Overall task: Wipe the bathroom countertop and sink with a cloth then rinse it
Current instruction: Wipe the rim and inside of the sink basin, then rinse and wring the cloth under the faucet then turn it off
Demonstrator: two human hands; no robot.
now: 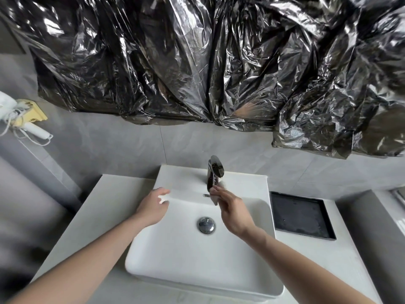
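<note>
A white rectangular sink [197, 279] stands on a pale countertop [98, 205], with a chrome faucet [213, 172] at its back and a chrome drain plug [206, 224] in the basin. A white cloth [186, 189] seems stretched over the sink's back left part, hard to tell from the white basin. My left hand [152, 208] pinches its left end at the basin's left rim. My right hand [232, 213] pinches the other end just under the faucet spout. No water is seen running.
A black square tray [300, 213] is set on the countertop right of the sink. Crinkled black plastic sheeting [197, 62] covers the wall above. A white hair dryer [32, 128] hangs on the left wall. Grey tiles back the counter.
</note>
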